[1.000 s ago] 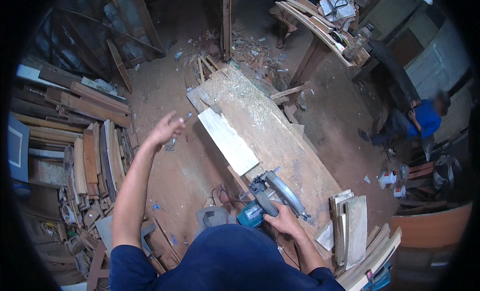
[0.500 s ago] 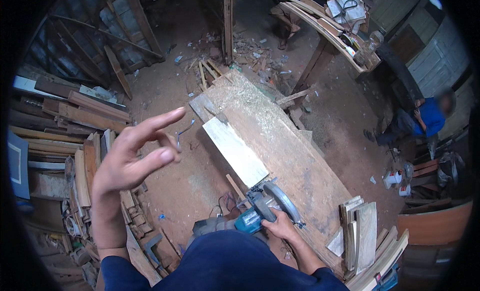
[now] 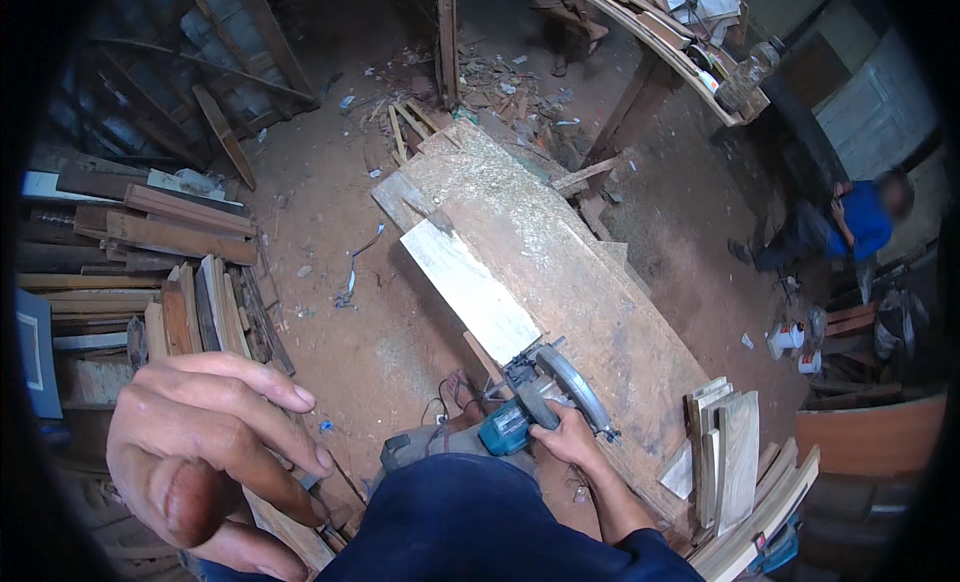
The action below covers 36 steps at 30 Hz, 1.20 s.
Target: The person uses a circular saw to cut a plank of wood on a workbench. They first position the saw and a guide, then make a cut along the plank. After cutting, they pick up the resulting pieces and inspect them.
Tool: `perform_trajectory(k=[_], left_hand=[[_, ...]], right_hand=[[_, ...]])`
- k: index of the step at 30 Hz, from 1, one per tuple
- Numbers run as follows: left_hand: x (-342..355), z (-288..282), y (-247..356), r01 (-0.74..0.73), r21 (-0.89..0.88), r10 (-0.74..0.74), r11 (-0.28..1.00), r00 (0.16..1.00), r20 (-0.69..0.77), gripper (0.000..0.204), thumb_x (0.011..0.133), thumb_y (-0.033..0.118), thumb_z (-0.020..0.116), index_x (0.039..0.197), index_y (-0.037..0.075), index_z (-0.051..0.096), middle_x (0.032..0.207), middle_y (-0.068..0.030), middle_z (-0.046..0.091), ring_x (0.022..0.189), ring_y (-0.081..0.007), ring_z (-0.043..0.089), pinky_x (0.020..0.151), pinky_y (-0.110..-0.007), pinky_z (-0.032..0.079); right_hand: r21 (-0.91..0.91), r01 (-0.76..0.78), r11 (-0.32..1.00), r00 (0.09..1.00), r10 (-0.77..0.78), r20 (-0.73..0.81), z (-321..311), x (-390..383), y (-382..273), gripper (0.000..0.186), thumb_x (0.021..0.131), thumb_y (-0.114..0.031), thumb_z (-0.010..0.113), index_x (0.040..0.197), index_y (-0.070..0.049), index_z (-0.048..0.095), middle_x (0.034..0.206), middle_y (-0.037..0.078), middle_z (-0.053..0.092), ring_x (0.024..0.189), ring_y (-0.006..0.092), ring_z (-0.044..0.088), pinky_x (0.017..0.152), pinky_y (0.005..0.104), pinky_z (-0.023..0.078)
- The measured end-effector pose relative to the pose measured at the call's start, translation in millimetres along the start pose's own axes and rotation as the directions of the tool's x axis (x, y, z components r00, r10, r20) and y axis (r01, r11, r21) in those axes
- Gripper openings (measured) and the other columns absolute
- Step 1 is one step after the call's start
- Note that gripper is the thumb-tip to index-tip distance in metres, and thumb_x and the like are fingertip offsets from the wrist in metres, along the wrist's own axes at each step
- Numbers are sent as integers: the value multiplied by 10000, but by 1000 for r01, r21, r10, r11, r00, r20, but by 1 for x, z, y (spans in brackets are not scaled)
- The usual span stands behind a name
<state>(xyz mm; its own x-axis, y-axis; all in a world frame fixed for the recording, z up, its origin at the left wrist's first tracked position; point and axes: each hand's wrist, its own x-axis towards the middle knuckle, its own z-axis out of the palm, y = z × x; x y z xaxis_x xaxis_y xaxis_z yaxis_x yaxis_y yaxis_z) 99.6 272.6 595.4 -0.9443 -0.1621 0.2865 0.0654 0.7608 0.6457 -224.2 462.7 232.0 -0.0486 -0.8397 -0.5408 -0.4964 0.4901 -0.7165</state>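
Note:
My right hand is wrapped round the handle of a teal and black circular saw. The saw sits at the near end of a pale board, close to the bench's left edge. That board lies flat along the left side of a long, sawdust-covered wooden workbench. Off to the left, my left hand is raised close to the camera, fingers bent and apart, with nothing seen in it. Part of its palm is hidden from view.
Stacked planks line the left side. Upright wood offcuts stand at the bench's near right corner. A shelf holding papers and a jar is at the upper right. A person in a blue shirt is at the far right.
My left hand has come down and nearer to the camera, its fingers turning from pointing right to bending downward. My right hand stays on the saw, with little movement.

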Motion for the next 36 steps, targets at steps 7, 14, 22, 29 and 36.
perform_trajectory(k=[7, 14, 22, 29, 36], left_hand=[[0, -14, -3, -31, -53, 32, 998, 999, 25, 1131, 826, 348, 817, 1596, 70, 36, 773, -26, 742, 815, -228, 749, 936, -419, 541], [-4, -16, -3, 0, -99, 6, 995, 998, 67, 1118, 824, 335, 820, 1600, 89, 53, 787, -28, 745, 837, -227, 750, 944, -421, 546], [-32, 15, -21, -24, -82, 1, 996, 963, -270, 1051, 815, 444, 802, 1533, -63, 226, 665, -61, 704, 680, -251, 733, 800, -411, 584], [-44, 36, -65, 479, -374, -577, 794, 788, -214, 806, 865, 289, 771, 1488, -50, 387, 783, -98, 698, 739, -187, 687, 791, -357, 546], [-41, 83, -189, 834, -210, -857, 510, 512, -48, 828, 965, 401, 620, 1587, 50, 201, 867, -126, 679, 816, -214, 637, 818, -362, 505]], right_hand=[[28, 5, 1000, 1000, -6, 11, -5, 2, -5, 619, 756, -285, 696, 1286, 23, 610, 1166, 286, 669, 1135, 379, 649, 991, 408, 489], [34, -4, 999, 1000, 3, 30, -9, 6, -14, 619, 760, -282, 699, 1290, 24, 608, 1165, 280, 673, 1129, 368, 655, 988, 399, 490], [40, -11, 999, 999, 9, 50, 1, 12, -3, 632, 756, -294, 707, 1291, 28, 608, 1179, 285, 667, 1136, 368, 651, 998, 396, 486], [39, -66, 997, 998, 65, 21, -5, -5, -17, 602, 767, -266, 722, 1286, 19, 611, 1132, 247, 692, 1077, 299, 671, 959, 371, 494], [46, -74, 996, 997, 73, 19, -8, -23, -8, 561, 782, -264, 733, 1250, 24, 623, 1039, 212, 718, 979, 276, 686, 911, 371, 505]])
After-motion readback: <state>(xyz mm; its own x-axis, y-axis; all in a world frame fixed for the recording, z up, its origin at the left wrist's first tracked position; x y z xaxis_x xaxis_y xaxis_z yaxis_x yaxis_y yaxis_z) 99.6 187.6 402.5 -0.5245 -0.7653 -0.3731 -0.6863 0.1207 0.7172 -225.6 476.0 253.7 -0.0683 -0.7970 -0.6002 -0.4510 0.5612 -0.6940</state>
